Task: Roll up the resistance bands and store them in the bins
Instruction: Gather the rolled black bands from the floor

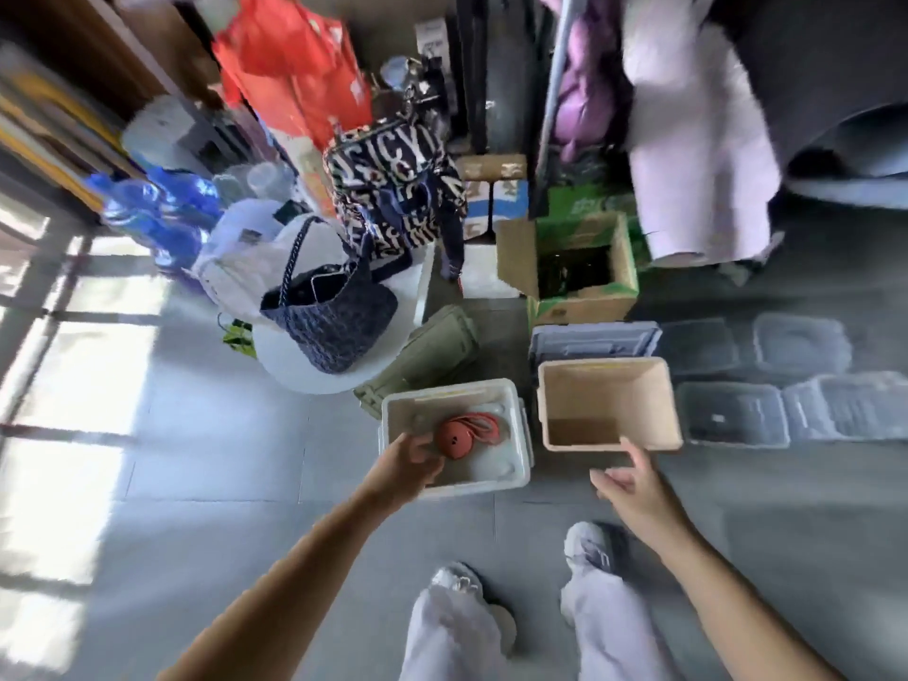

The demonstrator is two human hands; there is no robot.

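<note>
One red band roll [454, 442] lies inside the white bin [442, 391], disc face up, on the bin's 8 o'clock side. The roll is round, so it has no real long axis. Its loose tail [486, 425] does have one and runs from the roll toward 2 o'clock across the bin floor.

Your left hand [412, 459] reaches over the near-left rim, and the roll sits at 2 o'clock from your knuckles. The thumb touches the roll's 9 o'clock edge and the fingers are curled. Blur hides whether you're pinching it or only resting against it, so I can't tell.

Your right hand [634, 489] is well apart from the roll, at its 4 o'clock. Its fingers are loose and half spread and hold nothing, hovering just beside the near rim of the beige bin [604, 367]. That bin looks empty.

My read is that the left hand is the nearer one by far. Any tuck of the tail falls to it, working toward 2 o'clock.

Further out, a grey lidded bin [594, 339] sits at 12 o'clock of the beige one, with clear containers [732, 415] at its 3 o'clock. A cardboard box [580, 267] and a navy woven bag [334, 312] stand farther back.
</note>
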